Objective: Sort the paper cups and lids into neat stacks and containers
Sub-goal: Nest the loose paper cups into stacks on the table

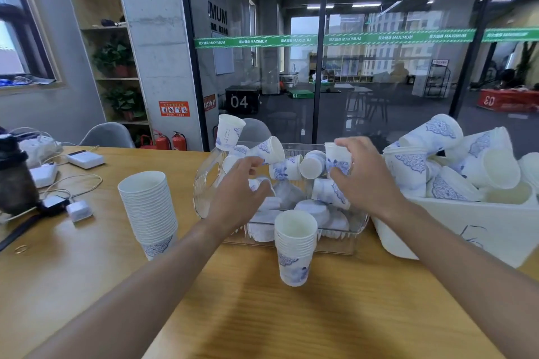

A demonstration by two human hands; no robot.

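A clear plastic bin (338,242) on the wooden table holds several loose white paper cups with blue print. My left hand (239,192) reaches into it and pinches a tilted cup (269,150) by its base. My right hand (367,172) grips another cup (338,159) above the bin. A tall stack of cups (148,210) stands left of the bin. A shorter stack (294,248) stands in front of it. A white box (481,230) at the right is heaped with more cups (455,160).
Chargers, a white power bank (85,159) and cables lie at the table's left, beside a dark bottle (14,175). A ring (21,249) lies near the left edge. Grey chairs and a glass wall stand behind the table.
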